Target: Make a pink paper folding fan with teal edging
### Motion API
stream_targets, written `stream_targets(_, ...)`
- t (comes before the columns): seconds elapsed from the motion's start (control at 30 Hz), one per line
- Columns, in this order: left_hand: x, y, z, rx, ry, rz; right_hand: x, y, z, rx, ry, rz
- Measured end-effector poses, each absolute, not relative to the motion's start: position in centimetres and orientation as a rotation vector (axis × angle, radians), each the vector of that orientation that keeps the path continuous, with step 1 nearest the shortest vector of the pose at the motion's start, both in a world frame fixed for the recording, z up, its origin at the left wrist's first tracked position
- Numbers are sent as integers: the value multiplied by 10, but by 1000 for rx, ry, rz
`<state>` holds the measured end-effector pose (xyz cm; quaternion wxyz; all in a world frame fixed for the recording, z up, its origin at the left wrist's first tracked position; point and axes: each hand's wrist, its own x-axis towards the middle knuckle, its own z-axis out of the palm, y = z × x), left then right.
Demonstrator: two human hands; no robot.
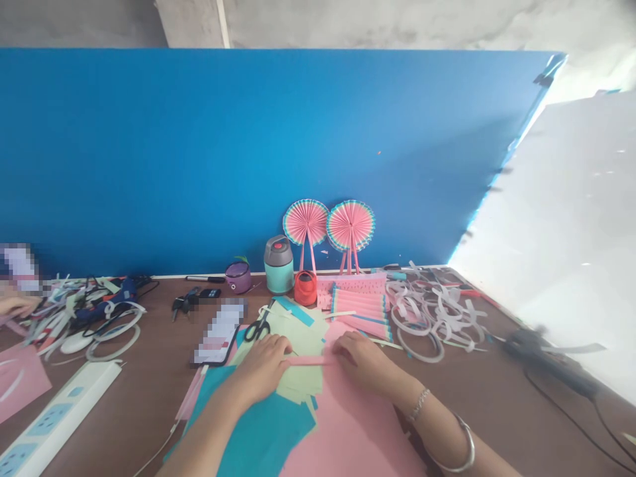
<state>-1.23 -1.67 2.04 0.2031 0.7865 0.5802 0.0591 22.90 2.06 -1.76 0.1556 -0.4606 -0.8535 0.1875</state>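
Observation:
A narrow folded strip of pink paper (309, 361) stretches between my hands, low over the paper sheets. My left hand (267, 366) is closed on its left end, fingers bent. My right hand (365, 364) grips the other end, with the fingertips partly hidden. Beneath lie a large pink sheet (348, 437), pale green paper (303, 381) and teal paper (263, 430). Black-handled scissors (258, 328) rest just beyond my left hand. Pleated pink paper with striped edges (355, 308) lies beyond my right hand.
Two round paper fans (307, 222) lean on the blue partition (199, 159). Nearby stand a teal flask (279, 268), a red container (305, 289) and a purple pot (238, 277). A phone (221, 331), power strip (59, 417) and white strip curls (437, 311) surround the papers. Another person's hand (17, 305) shows far left.

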Motion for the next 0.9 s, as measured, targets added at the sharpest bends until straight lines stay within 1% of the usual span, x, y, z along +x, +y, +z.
stream_targets(0.13,-11,-18,22,2185,1634,178,232,21,-20,-1247,-2440,565)
stream_targets(0.3,-6,-16,23,2258,1622,308,226,14,-14,-1222,-2458,394)
stream_targets(0.4,-3,-15,19,2366,1600,409,218,9,-10,-1134,-2430,310)
stream_targets(0.5,1,-16,14,2472,1571,449,210,6,-10,-1082,-2375,222)
stream_targets(0.6,2,-17,12,2450,1552,479,208,7,-13,-1083,-2352,174)
stream_targets(0.73,0,-16,18,2196,1529,520,211,9,-15,-1106,-2387,265)
stream_targets(0.9,-3,-14,22,1949,1558,458,214,10,-15,-1176,-2369,399)
